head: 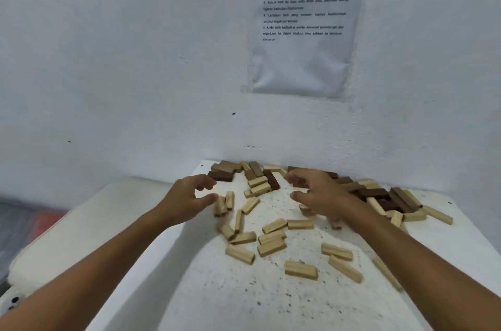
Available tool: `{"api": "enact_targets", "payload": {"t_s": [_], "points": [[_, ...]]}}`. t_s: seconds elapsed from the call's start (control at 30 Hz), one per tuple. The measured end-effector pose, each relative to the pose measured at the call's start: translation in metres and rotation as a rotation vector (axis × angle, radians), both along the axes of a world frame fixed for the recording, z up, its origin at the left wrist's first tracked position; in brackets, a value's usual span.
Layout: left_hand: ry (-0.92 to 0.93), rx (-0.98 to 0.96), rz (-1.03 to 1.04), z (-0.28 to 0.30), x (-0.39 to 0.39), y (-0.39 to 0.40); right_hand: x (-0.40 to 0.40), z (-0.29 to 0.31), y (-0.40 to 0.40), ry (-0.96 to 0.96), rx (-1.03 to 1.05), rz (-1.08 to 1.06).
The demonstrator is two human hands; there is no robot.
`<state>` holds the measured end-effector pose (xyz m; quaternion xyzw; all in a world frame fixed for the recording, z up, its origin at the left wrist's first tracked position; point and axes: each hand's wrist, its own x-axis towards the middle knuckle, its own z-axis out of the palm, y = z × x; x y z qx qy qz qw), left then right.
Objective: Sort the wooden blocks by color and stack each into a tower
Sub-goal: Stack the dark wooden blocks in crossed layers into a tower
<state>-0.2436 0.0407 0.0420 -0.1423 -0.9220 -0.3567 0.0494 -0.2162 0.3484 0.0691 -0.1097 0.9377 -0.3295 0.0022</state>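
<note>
A: Left hand [187, 199], what state?

B: Over the left part of the surface [271, 303], fingers loosely curved, thumb apart from them. Nothing gripped. Thumb tip just beside a pair of pale blocks [224, 203]; contact unclear, there's blur.

A: Right hand [317, 192]?

B: Reaching in from the right, fingers curled loosely downward above the scatter. I see nothing held. A blurred pale block [306, 210] lies under its palm edge; touching or not, can't tell.

A: The blocks?

B: All flat and loose, nothing stacked into a tower. Light-coloured blocks [271, 238] spread over the middle and near side of the white, speckled surface. Dark brown blocks [221, 175] and mid-brown ones [227, 165] crowd the far edge against the wall [122, 73], mixed with pale ones. A second mixed heap [390, 199] sits far right, behind the right wrist.

A: Anything else?

B: Printed sheet [306, 24] in a clear sleeve on the wall, text too soft to read.
</note>
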Motion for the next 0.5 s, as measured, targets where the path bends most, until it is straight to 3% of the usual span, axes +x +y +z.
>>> {"api": "enact_targets", "payload": {"t_s": [0.27,0.4,0.5], "points": [[0.126,-0.242,-0.077,-0.019,-0.070,0.013,-0.110,-0.038,-0.011,-0.088,0.242,0.092],[0.188,-0.339,-0.094,-0.037,-0.089,0.012,-0.114,-0.041,-0.028,-0.115,0.364,0.084],[0.213,-0.316,-0.071,-0.039,-0.094,0.015,-0.111,-0.042,-0.031,-0.081,0.336,0.038]]}}
